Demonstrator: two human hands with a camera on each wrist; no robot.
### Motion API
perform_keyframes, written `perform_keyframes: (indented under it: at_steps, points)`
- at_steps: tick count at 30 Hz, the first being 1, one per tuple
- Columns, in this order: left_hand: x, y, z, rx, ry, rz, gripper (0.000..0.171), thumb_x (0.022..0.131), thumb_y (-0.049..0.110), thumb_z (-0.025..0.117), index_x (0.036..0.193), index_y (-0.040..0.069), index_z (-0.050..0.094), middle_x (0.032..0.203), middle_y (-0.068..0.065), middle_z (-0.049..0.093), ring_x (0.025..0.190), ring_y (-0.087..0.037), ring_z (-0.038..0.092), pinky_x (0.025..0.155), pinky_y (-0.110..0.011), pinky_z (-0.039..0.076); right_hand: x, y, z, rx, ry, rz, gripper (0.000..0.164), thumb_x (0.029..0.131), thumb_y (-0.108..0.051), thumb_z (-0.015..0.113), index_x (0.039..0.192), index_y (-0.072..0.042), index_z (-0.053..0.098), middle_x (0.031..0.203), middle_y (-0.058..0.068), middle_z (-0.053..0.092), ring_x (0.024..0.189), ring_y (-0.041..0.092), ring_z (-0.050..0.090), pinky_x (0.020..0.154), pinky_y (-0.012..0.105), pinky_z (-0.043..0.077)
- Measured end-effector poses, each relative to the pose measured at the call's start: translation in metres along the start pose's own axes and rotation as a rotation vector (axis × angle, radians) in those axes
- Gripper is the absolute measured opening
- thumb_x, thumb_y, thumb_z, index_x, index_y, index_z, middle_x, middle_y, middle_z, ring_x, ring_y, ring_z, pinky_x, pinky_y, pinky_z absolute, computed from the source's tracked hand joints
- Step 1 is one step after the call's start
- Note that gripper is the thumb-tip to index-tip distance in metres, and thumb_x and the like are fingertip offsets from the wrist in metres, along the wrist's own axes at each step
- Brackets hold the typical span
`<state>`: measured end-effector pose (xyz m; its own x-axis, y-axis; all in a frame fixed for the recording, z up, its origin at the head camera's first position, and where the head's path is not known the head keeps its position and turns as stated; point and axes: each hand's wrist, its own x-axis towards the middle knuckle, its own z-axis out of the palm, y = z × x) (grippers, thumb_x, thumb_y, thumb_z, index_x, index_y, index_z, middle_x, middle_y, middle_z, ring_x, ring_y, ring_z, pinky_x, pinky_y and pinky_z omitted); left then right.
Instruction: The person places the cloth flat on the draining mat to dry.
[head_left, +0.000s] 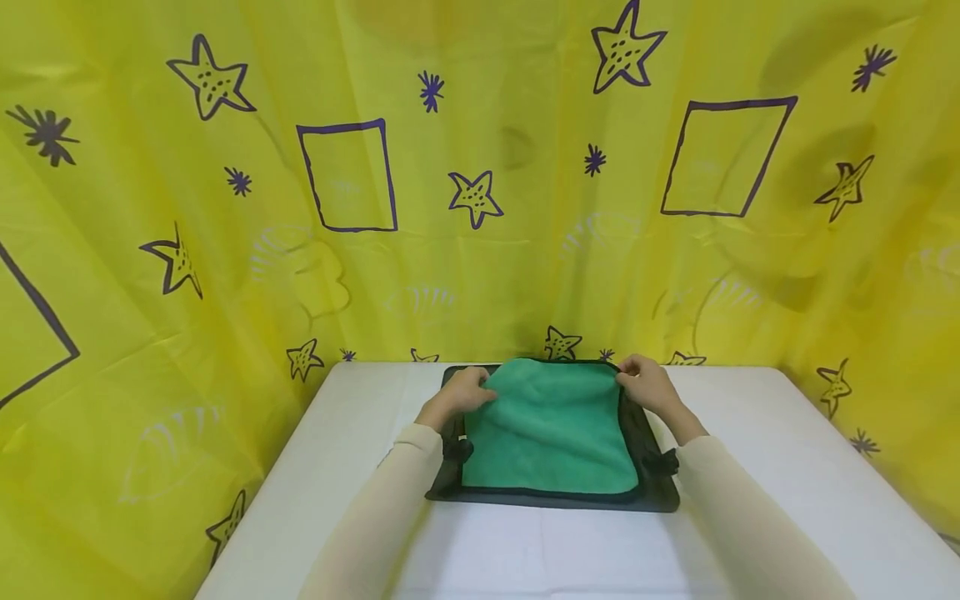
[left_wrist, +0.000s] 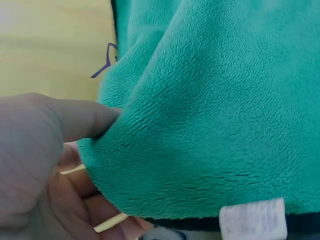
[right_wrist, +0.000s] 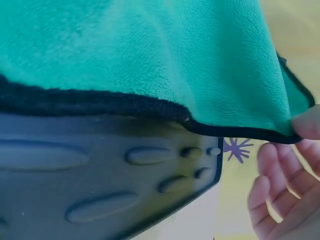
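Note:
A green plush cloth [head_left: 551, 433] with black edging lies over a dark tray-like board [head_left: 663, 496], its far side raised. My left hand [head_left: 467, 390] pinches the cloth near its far left corner; in the left wrist view the thumb presses on the green side, with the other fingers behind it. The far right corner is pinched by my right hand [head_left: 648, 383], thumb against fingers at the black edge. Raised oval bumps show on the board [right_wrist: 105, 155] in the right wrist view. A white label [left_wrist: 253, 220] sticks out from the cloth's edge in the left wrist view.
The board rests on a white table [head_left: 750, 417]. Black bunched pieces [head_left: 662, 462] sit at the board's sides, near my wrists. Behind the table hangs a yellow curtain [head_left: 525, 275] printed with stars and frames.

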<state>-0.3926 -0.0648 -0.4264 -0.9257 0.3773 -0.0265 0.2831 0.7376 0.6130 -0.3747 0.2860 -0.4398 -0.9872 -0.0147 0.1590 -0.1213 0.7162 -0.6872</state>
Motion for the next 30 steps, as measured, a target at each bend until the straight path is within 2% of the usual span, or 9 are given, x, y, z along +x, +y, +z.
perform_keyframes:
  at_steps: [5,10,12,15,18,20,22,28,30]
  points:
    - [0.0,-0.007,0.008,-0.069,-0.035,-0.06,0.039,0.105,0.034,0.056,0.122,0.001,0.064,0.122,-0.017,0.066,0.111,-0.032,0.064,0.094,-0.046,0.052,-0.001,0.009,0.004,-0.018,-0.102,0.033,0.03,0.102,-0.015,0.054,0.119,0.01,0.058,0.108,0.026,0.064,0.086,0.029,0.062,0.071,0.037,0.051]
    - [0.006,-0.013,0.02,-0.288,0.032,-0.137,0.043,0.111,0.029,0.037,0.102,-0.005,0.062,0.097,-0.015,0.06,0.092,-0.025,0.057,0.086,-0.04,0.049,-0.002,0.016,0.012,-0.027,-0.118,0.107,0.029,0.104,-0.022,0.052,0.108,0.005,0.062,0.093,0.016,0.063,0.081,0.024,0.058,0.068,0.033,0.046]
    - [0.008,-0.015,0.023,-0.352,0.045,-0.168,0.038,0.109,0.021,0.038,0.098,-0.005,0.064,0.094,-0.014,0.06,0.085,-0.022,0.053,0.081,-0.036,0.048,-0.002,0.016,0.015,-0.023,-0.123,0.134,0.03,0.105,-0.026,0.051,0.094,0.0,0.062,0.081,0.009,0.058,0.075,0.021,0.053,0.065,0.032,0.043]
    - [0.01,-0.017,0.024,-0.408,0.007,-0.193,0.033,0.105,0.017,0.046,0.11,-0.002,0.072,0.112,-0.015,0.068,0.094,-0.023,0.061,0.083,-0.034,0.052,-0.002,0.017,0.017,-0.017,-0.141,0.135,0.035,0.104,-0.028,0.052,0.075,-0.008,0.054,0.067,0.0,0.045,0.064,0.018,0.045,0.061,0.031,0.038]
    - [0.011,-0.019,0.023,-0.472,-0.062,-0.184,0.033,0.106,0.023,0.051,0.119,0.002,0.071,0.127,-0.017,0.066,0.108,-0.027,0.063,0.089,-0.036,0.054,0.0,0.017,0.016,-0.022,-0.138,0.081,0.035,0.104,-0.026,0.054,0.073,-0.01,0.05,0.065,-0.001,0.04,0.062,0.017,0.042,0.06,0.031,0.036]
    - [0.013,-0.019,0.022,-0.511,-0.066,-0.16,0.03,0.105,0.024,0.055,0.121,0.003,0.07,0.128,-0.016,0.064,0.112,-0.027,0.062,0.091,-0.037,0.053,0.002,0.015,0.015,-0.034,-0.107,0.04,0.03,0.104,-0.025,0.056,0.08,-0.007,0.054,0.068,0.001,0.044,0.063,0.018,0.043,0.06,0.031,0.037]
    - [0.014,-0.019,0.022,-0.53,-0.019,-0.12,0.026,0.103,0.021,0.06,0.12,0.004,0.07,0.125,-0.015,0.065,0.111,-0.026,0.062,0.091,-0.037,0.053,0.003,0.012,0.013,-0.046,-0.055,0.004,0.025,0.105,-0.025,0.056,0.091,-0.004,0.06,0.074,0.004,0.052,0.067,0.019,0.047,0.061,0.032,0.039]
    - [0.017,-0.018,0.023,-0.436,0.348,-0.002,0.014,0.097,0.012,0.068,0.11,0.007,0.071,0.098,-0.009,0.063,0.087,-0.022,0.058,0.077,-0.034,0.049,0.007,-0.005,0.009,-0.023,0.108,-0.05,0.031,0.106,-0.028,0.055,0.103,0.002,0.066,0.081,0.011,0.06,0.07,0.021,0.05,0.062,0.033,0.04]
    - [0.018,-0.02,0.025,-0.38,0.423,0.013,0.011,0.097,0.01,0.067,0.107,0.01,0.072,0.093,-0.007,0.061,0.082,-0.02,0.054,0.075,-0.033,0.048,0.009,-0.009,0.01,-0.006,0.146,-0.052,0.032,0.106,-0.029,0.055,0.105,0.002,0.066,0.083,0.013,0.061,0.07,0.021,0.051,0.063,0.033,0.04]
